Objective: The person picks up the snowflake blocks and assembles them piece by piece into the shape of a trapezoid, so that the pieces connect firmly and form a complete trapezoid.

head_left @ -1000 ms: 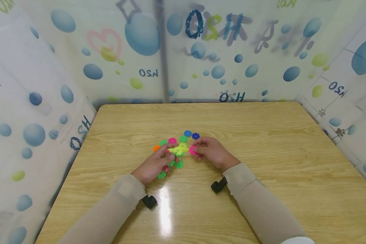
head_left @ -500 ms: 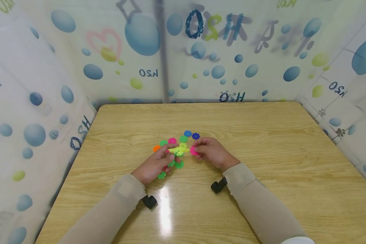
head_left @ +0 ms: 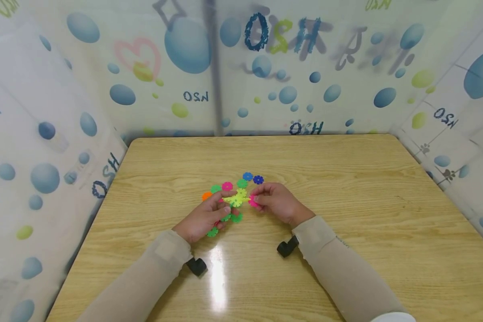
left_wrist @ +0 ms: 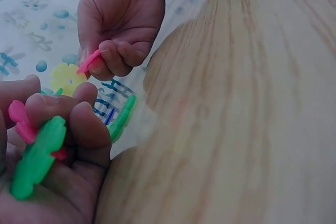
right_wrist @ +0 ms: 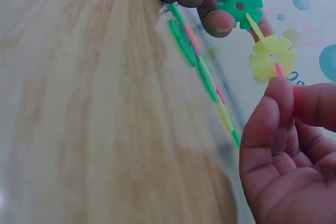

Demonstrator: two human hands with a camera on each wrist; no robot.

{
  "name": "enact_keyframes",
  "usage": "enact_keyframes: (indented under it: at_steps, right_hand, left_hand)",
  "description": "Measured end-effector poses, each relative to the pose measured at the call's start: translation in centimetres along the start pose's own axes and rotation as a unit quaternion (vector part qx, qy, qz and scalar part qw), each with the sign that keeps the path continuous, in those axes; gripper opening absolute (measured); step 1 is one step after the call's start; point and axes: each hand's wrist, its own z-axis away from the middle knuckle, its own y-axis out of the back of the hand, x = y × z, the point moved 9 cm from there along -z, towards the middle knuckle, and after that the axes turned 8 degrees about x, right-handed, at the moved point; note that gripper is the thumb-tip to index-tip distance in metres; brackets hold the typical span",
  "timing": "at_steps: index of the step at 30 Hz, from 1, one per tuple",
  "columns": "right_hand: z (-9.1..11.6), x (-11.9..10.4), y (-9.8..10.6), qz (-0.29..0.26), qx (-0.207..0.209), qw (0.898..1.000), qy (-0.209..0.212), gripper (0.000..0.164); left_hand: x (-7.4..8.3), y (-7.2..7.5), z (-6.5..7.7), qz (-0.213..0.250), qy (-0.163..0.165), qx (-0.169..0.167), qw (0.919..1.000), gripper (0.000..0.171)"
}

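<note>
My left hand (head_left: 201, 219) grips a chain of notched, flower-shaped plastic discs, joined edge to edge. Out of its fingers come a green disc (right_wrist: 240, 6) and, slotted to it through a yellow edge-on piece, a yellow disc (right_wrist: 273, 59). Between thumb and fingers, my right hand (head_left: 279, 203) pinches a pink disc (head_left: 252, 201). That pink disc's edge meets the yellow disc's rim in the right wrist view; how deep it sits in a notch I cannot tell. Another green disc (left_wrist: 39, 158) lies against the left hand's fingers.
Loose discs lie on the wooden table (head_left: 346, 179) beyond the hands: a light blue disc (head_left: 247, 176), a dark blue disc (head_left: 258, 179), a pink disc (head_left: 227, 186) and an orange disc (head_left: 206, 197). A bubble-printed curtain (head_left: 265, 103) surrounds the table's back and sides.
My right hand has shifted slightly left, bringing the pink disc up against the yellow disc. The left hand has barely moved.
</note>
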Motion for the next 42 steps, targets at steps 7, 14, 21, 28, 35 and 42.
enact_keyframes:
  at_steps: [7,14,21,28,35,42]
  right_hand:
    - [0.3,-0.5,0.0,0.043,0.026,0.999,0.001,0.017]
    - [0.1,-0.2,-0.1,0.064,0.032,0.997,-0.002,0.021]
    - [-0.2,0.0,1.3,0.025,0.062,0.998,-0.014,0.038]
    - [-0.3,0.2,1.3,0.078,0.031,0.996,-0.031,0.054]
    - [-0.1,0.0,1.8,0.114,0.067,0.991,-0.033,0.036]
    - [0.0,0.1,2.0,0.173,0.068,0.982,-0.017,0.039]
  left_hand:
    - [0.0,0.0,-0.1,-0.005,0.001,0.006,1.0,0.049]
    - [-0.1,0.0,0.0,0.005,0.011,0.015,0.9998,0.049]
    - [-0.2,0.2,-0.1,0.016,0.014,0.027,0.9994,0.051]
    - [-0.2,0.3,-0.2,0.025,0.014,0.028,0.9992,0.05]
    - [-0.2,0.3,-0.3,0.031,0.005,0.03,0.9991,0.051]
    - [-0.2,0.2,-0.1,0.032,0.002,0.027,0.9991,0.053]
